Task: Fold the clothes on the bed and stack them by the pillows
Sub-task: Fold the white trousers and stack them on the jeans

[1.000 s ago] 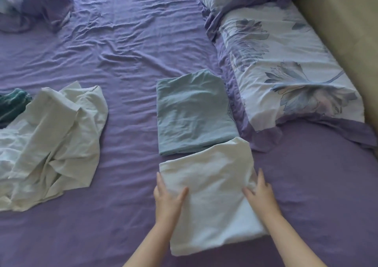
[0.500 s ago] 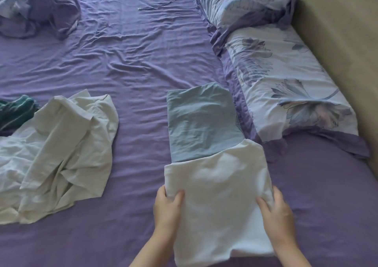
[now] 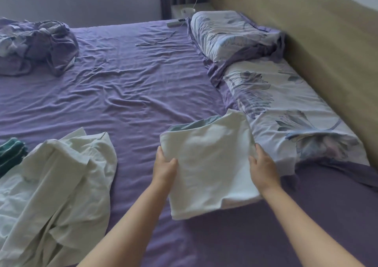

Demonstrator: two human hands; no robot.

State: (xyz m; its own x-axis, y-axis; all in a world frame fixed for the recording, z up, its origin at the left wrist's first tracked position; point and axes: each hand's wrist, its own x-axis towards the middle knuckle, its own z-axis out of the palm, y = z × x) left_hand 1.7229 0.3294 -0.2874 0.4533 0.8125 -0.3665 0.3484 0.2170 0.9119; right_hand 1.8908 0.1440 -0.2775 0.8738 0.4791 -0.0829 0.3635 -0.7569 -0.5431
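A folded white garment (image 3: 210, 164) is held over the bed just left of the near floral pillow (image 3: 286, 113). My left hand (image 3: 164, 165) grips its left edge, thumb on top. My right hand (image 3: 262, 169) grips its right edge. Under its far end a strip of the folded grey-blue garment (image 3: 192, 124) shows; the rest is hidden. An unfolded pale white garment (image 3: 57, 187) lies crumpled on the purple sheet (image 3: 133, 94) at the left. A dark green striped cloth (image 3: 10, 154) peeks out at the left edge.
A second floral pillow (image 3: 231, 35) lies farther along the wooden headboard (image 3: 331, 47). A bundled purple floral cover (image 3: 34, 45) sits at the far left. A thin cable (image 3: 155, 40) and a remote (image 3: 176, 23) lie at the far side, by a nightstand with a white cup (image 3: 187, 11).
Both hands took hold of the folded white garment, lifted it from the sheet and carried it forward over the grey-blue one, which is now almost covered. The camera tilted up.
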